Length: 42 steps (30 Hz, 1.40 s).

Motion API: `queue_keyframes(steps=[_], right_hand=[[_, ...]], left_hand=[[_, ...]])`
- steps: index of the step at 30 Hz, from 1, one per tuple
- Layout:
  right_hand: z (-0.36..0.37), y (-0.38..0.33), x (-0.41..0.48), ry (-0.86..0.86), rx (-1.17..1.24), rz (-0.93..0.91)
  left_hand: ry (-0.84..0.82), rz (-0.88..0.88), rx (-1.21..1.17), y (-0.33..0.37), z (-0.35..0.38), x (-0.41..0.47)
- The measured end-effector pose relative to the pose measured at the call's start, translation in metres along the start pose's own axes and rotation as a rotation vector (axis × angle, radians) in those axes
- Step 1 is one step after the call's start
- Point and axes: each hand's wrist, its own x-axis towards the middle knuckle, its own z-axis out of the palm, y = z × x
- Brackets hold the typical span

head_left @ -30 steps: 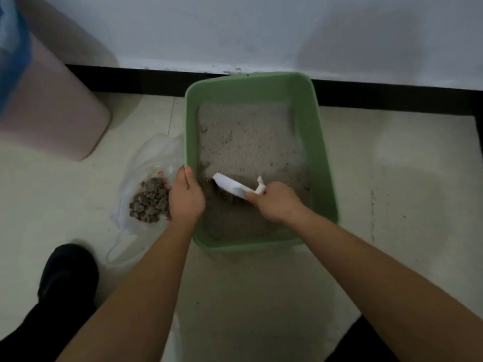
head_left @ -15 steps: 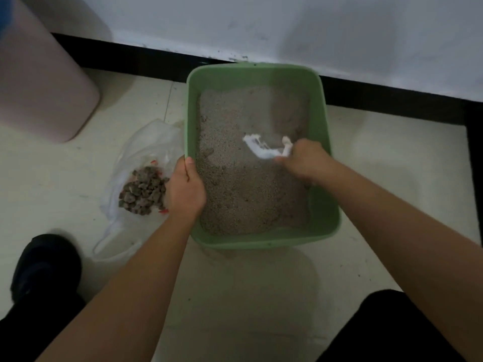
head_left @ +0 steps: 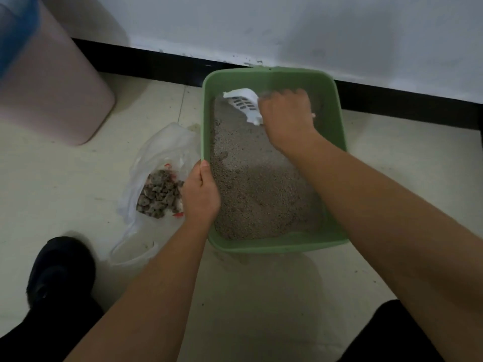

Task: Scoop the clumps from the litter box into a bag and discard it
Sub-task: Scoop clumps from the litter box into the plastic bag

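A green litter box (head_left: 337, 121) full of grey litter sits on the floor against the wall. My right hand (head_left: 286, 116) grips a white slotted scoop (head_left: 244, 103) at the box's far end, its blade pointing left over the litter. My left hand (head_left: 200, 192) grips the box's left rim, thumb on top. Left of the box lies a clear plastic bag (head_left: 162, 147), open, holding a pile of dark clumps (head_left: 159, 194).
A pink bin (head_left: 52, 95) with a blue liner stands at the back left. A black baseboard (head_left: 146, 64) runs along the wall behind the box. My black shoe (head_left: 58, 267) is on the pale tiled floor at lower left.
My right hand has carried the scoop from the near end of the box up to its far end. My left hand has stayed on the left rim.
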Motion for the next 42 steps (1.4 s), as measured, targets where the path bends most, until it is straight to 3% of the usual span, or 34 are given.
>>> queue_keyframes(steps=[3,7,9,15,20,23,26,29,34,39,42], right_hand=[[0.004,-0.019,0.002,0.019,-0.073,-0.09],[0.01,-0.022,-0.051,0.009,0.067,-0.214],[0.003,-0.009,-0.084,-0.05,0.1,-0.148],[0.019,0.053,-0.084,-0.1,-0.007,0.338],[0.02,0.031,-0.081,-0.135,0.162,0.271],[0.011,0.038,-0.093,-0.115,0.109,0.384],[0.013,0.047,-0.097,-0.262,0.047,0.474],[0.024,0.04,-0.09,-0.344,0.111,0.477],[0.044,0.039,-0.086,-0.306,0.329,0.482],[0.047,0.054,-0.097,-0.225,0.537,0.253],[0.051,0.054,-0.094,-0.192,0.511,0.199]], left_hand=[[-0.006,0.006,-0.014,-0.003,0.0,0.001],[-0.022,0.003,-0.002,-0.003,0.0,0.001],[-0.02,0.004,0.029,-0.002,-0.001,0.001],[-0.022,0.0,0.061,0.001,0.0,0.001],[-0.009,0.01,0.044,0.0,-0.001,0.001],[-0.005,0.02,0.037,-0.001,-0.001,0.001],[-0.013,0.023,0.026,0.0,-0.001,0.0],[-0.019,0.02,0.026,0.001,-0.001,0.0],[-0.01,0.008,0.031,-0.003,-0.001,0.002],[0.0,0.006,0.036,-0.002,-0.001,0.003],[0.0,0.001,0.032,-0.001,0.0,0.002]])
